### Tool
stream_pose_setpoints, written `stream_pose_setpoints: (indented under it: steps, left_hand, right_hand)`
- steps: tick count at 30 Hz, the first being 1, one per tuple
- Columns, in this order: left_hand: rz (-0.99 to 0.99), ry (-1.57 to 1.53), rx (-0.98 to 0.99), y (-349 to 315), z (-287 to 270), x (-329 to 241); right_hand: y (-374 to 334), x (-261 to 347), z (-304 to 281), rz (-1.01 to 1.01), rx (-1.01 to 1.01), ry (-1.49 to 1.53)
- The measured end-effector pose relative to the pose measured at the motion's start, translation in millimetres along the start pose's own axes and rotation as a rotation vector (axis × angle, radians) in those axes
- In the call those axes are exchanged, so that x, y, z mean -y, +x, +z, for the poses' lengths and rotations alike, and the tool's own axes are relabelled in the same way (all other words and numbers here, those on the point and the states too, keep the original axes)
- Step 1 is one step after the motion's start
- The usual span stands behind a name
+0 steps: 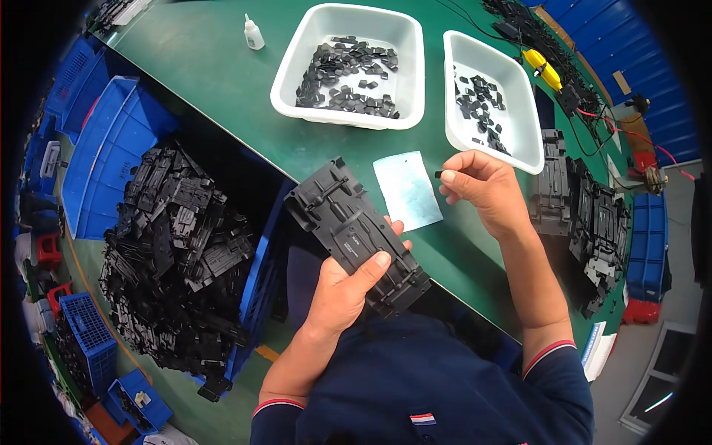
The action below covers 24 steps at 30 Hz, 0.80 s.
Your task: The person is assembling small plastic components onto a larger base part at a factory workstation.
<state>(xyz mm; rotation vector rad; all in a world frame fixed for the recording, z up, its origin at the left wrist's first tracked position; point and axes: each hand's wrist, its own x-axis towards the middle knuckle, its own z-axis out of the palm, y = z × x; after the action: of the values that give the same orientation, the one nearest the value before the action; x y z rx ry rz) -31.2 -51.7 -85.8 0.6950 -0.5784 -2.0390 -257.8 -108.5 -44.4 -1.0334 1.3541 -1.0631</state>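
Observation:
My left hand [347, 288] is closed around a long black moulded plastic part [348, 230], thumb on its face and fingers behind it. The part is tilted over the table's front edge. Off to the right, my right hand [480, 185] pinches a small black piece [438, 174] between thumb and forefinger. A shiny pale sheet [409, 190] lies on the green table between the two hands. Beyond it stands a white tub [289, 96] holding many small black pieces [347, 74]. A second white tub [528, 152] with similar pieces stands to its right.
Left of the table, a blue crate [100, 163] overflows with black plastic parts [178, 245]. More moulded parts [575, 215] are stacked on the table's right side. A small white dropper bottle [254, 34] stands at the back. Cables run near a yellow tool [543, 70].

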Motion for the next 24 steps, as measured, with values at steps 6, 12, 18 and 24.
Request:
stream_pose_setpoints:
  steps: [6, 12, 18, 24]
  left_hand:
    - [-0.02, -0.003, 0.006, 4.4, -7.1, 1.6]
    - [-0.052, -0.019, 0.005, 5.7, -9.7, -0.6]
    - [-0.07, -0.003, 0.017, 9.2, -11.5, -2.7]
    - [-0.085, -0.003, 0.016, 9.3, -11.1, -4.5]
  right_hand:
    - [4.5, -4.3, 9.5, -0.036, -0.08, -0.24]
    - [9.9, -7.3, 17.2, -0.048, -0.052, -0.414]
    - [18.1, -9.0, 29.0, -0.083, -0.06, -0.548]
    - [24.7, -15.0, 33.0, -0.245, -0.088, -0.728]
